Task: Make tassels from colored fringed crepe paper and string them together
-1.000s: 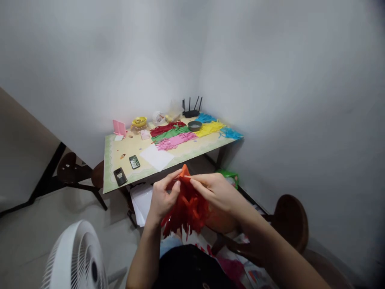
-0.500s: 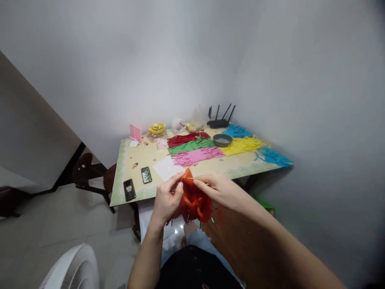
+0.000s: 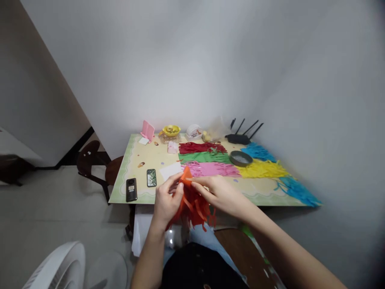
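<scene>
My left hand (image 3: 168,200) pinches the upper left part of a piece of orange fringed paper (image 3: 192,206), cut into thin strips that dangle over my lap. On the other side, my right hand (image 3: 221,194) has its thumb and fingers closed on the upper right part of the same piece. A folded orange point sticks up between both hands. Beyond them on the table (image 3: 144,158) lie fringed bundles: dark red (image 3: 202,147), green (image 3: 207,157), pink (image 3: 215,169), yellow (image 3: 261,169) and blue (image 3: 300,191). White paper (image 3: 170,170) rests just past my left hand.
A grey round dish (image 3: 241,158) stands by the bundles. Behind it is a black router (image 3: 239,138). Two phones, one black (image 3: 131,190) and one patterned (image 3: 151,178), lie at the left. A chair (image 3: 90,158) and a white fan (image 3: 57,267) are left of me.
My view has shifted, so the table sits lower and reaches further right. Both hands keep hold of the orange paper, whose strips now hang looser and more spread out.
</scene>
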Tool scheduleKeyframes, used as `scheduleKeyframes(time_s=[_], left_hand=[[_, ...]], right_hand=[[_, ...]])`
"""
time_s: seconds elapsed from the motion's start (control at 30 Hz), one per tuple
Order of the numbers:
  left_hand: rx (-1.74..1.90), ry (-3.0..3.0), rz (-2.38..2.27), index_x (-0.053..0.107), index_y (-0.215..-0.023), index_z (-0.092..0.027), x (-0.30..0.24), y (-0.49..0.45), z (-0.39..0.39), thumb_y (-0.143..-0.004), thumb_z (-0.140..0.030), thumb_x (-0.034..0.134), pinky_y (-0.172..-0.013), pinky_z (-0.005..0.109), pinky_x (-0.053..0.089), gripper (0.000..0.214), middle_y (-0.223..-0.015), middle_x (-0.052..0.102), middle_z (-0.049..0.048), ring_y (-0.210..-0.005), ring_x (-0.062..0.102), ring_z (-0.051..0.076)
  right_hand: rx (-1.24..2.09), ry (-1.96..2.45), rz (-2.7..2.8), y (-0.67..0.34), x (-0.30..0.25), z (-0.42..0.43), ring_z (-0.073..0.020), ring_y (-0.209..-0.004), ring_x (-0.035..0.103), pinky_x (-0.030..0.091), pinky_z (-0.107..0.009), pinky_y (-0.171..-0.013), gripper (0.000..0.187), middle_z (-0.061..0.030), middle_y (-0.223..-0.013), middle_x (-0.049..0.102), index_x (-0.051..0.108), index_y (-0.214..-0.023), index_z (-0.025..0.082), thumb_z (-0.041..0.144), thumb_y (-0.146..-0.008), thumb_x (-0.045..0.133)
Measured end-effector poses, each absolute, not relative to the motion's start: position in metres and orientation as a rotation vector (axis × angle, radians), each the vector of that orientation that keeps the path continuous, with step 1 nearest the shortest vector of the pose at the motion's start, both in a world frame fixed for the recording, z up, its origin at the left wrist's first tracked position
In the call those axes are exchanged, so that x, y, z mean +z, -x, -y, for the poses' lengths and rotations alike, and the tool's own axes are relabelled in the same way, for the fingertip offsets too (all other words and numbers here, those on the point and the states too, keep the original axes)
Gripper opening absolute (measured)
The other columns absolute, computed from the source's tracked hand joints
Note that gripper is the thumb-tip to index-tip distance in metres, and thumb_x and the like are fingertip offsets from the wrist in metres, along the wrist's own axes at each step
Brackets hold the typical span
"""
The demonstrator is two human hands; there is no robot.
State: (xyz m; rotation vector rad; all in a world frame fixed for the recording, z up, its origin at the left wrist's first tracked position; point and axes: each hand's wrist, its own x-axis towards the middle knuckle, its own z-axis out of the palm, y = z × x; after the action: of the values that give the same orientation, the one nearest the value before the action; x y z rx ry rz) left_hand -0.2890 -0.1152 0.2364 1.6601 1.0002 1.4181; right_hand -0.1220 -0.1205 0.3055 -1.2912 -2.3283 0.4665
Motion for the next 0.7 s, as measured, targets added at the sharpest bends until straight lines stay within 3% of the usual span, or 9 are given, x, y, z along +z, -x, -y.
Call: scheduleKeyframes(time_s=[0.3, 0.53, 0.7], left_hand=[[1.511, -1.658, -1.144, 0.061, -0.121, -0.018, 0.223, 0.276, 0.080, -0.087, -0.016, 0.048, -0.090, 0.026, 0.054, 0.036, -0.119, 0.067, 0.0063, -0.104, 0.066, 0.016], [1.600, -1.753, -1.382, 0.064, -0.117, -0.020, 0.225, 0.215, 0.034, -0.085, -0.012, 0.051, -0.095, 0.031, 0.051, 0.036, -0.115, 0.068, 0.0060, -0.106, 0.064, 0.018], [1.615, -1.782, -1.513, 0.065, -0.113, -0.021, 0.234, 0.130, -0.021, -0.082, -0.007, 0.053, -0.094, 0.032, 0.050, 0.036, -0.110, 0.066, 0.0064, -0.104, 0.062, 0.018]], right_hand=[[0.504, 1.201, 2.406, 0.116, 0.303, 0.068, -0.0161, -0.063, 0.064, 0.043, -0.024, -0.057, 0.038, -0.0041, -0.075, 0.071, 0.067, -0.074, 0.018, 0.027, -0.095, 0.037], [0.578, 1.056, 2.327, 0.055, 0.278, 0.013, -0.0199, -0.092, 0.069, 0.052, -0.028, -0.079, 0.028, -0.0068, -0.108, 0.071, 0.065, -0.113, 0.020, 0.031, -0.091, 0.051], [0.723, 0.958, 2.204, -0.020, 0.268, -0.045, -0.0203, -0.100, 0.067, 0.053, -0.030, -0.085, 0.033, -0.0082, -0.113, 0.069, 0.059, -0.116, 0.018, 0.028, -0.085, 0.059]])
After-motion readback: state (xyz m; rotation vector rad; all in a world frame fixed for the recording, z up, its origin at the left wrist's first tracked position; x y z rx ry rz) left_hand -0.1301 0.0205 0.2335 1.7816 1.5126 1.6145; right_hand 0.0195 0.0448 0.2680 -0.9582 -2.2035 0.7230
